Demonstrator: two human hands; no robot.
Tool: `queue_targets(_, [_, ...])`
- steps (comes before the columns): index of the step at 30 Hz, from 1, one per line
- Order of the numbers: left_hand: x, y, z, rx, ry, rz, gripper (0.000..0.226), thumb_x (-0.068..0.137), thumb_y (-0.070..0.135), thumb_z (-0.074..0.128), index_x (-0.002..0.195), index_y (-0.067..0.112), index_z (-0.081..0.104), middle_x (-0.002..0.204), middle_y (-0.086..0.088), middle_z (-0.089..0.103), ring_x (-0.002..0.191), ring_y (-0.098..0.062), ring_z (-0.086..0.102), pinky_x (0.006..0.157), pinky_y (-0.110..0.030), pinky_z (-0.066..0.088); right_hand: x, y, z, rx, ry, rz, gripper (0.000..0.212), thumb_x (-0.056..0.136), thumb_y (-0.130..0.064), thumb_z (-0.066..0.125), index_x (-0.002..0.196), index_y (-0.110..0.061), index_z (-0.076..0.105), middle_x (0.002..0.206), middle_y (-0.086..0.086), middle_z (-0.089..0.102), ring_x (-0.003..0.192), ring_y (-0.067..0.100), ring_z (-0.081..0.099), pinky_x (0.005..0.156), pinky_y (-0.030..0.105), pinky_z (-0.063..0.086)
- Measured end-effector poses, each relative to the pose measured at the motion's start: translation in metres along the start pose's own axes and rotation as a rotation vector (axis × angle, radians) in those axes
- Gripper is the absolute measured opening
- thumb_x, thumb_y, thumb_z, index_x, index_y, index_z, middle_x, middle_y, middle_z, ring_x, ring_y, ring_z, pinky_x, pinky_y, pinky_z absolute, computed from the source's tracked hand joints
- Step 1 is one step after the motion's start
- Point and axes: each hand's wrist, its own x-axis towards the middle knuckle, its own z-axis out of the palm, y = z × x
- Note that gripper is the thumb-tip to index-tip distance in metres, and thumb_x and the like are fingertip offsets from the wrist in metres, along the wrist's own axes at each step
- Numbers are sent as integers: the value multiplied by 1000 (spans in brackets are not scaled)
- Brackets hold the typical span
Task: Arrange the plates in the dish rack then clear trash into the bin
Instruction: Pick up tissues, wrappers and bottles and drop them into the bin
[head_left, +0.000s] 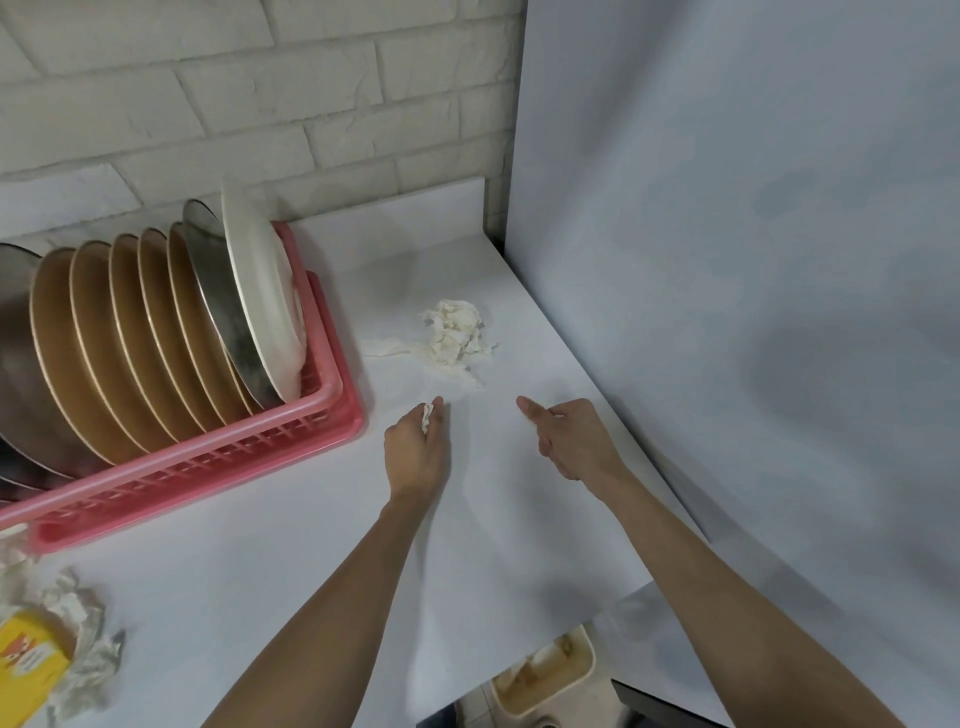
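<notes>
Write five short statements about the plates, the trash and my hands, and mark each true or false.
1. The plates stand on edge in the pink dish rack. True.
2. The bin sits below the counter's near edge. True.
3. The left hand is empty. False: it pinches a scrap of tissue.
4. The crumpled tissue lies in the bin. False: it lies on the counter, beyond both hands.
5. The right hand grips the white plate. False: it is over the counter, apart from the rack.
</notes>
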Motion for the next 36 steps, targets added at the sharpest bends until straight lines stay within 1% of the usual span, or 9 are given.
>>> queue_targets(4, [3,10,-13,-168,-185,-178,59,103,45,44,55,13,36,49,4,42,49,-13,39,54,-27,32,-8,2,2,86,0,83,60,96,-51,50,54,-21,20,51,-1,21,43,15,17,41,20,16])
queue_targets(8, [-18,12,-22,-376,-362,-265,48,107,27,38,61,13,37,48,11,35,41,-7,28,41,-18,24,-20,7,5,138,-7,71,56,100,-41,46,52,-21,23,53,-1,21,48,17,16,44,22,17])
queue_targets(11, [-36,5,-27,-545,-472,-320,27,100,5,38,91,0,63,59,1,45,45,-11,27,40,-19,18,-37,11,9,167,-17,48,52,102,-34,48,55,-15,38,52,1,26,44,16,20,46,23,18])
queue_targets(15, [-58,10,-36,-692,-567,-313,24,103,2,41,115,7,62,79,-4,69,50,-10,53,33,-17,23,-73,28,17,246,-9,-8,35,102,-23,51,75,-1,55,54,5,34,44,15,23,46,22,21])
queue_targets(20, [-88,8,-29,-567,-699,-316,21,103,14,49,99,8,69,59,-4,55,31,-10,37,32,-13,18,-119,55,19,286,100,8,20,99,-12,55,94,0,70,56,6,40,43,15,27,43,20,21])
queue_targets(23, [-109,12,-25,-526,-830,-349,27,99,25,56,82,7,68,46,-2,41,26,-11,24,33,-13,15,-145,75,17,330,115,-4,31,99,-21,57,76,-3,68,49,0,33,40,14,25,42,21,23])
queue_targets(26, [-135,16,-19,-479,-926,-321,43,97,30,58,61,9,52,40,-4,31,26,-14,19,34,-16,14,-172,96,15,379,145,-34,55,99,-30,57,48,-13,46,44,0,29,37,14,24,43,21,23])
queue_targets(31, [-184,15,-8,-415,-995,-243,52,93,14,61,49,21,35,48,1,24,40,-11,17,41,-16,17,-219,137,13,473,298,-67,58,96,-13,57,44,-10,32,43,1,27,38,12,20,48,22,41])
queue_targets(36, [-238,-9,-9,-235,-1131,-79,48,85,17,66,48,18,36,52,-2,29,47,-11,25,48,-22,23,-268,191,18,507,411,-34,52,88,-26,59,42,-17,36,46,6,29,40,15,22,44,21,25])
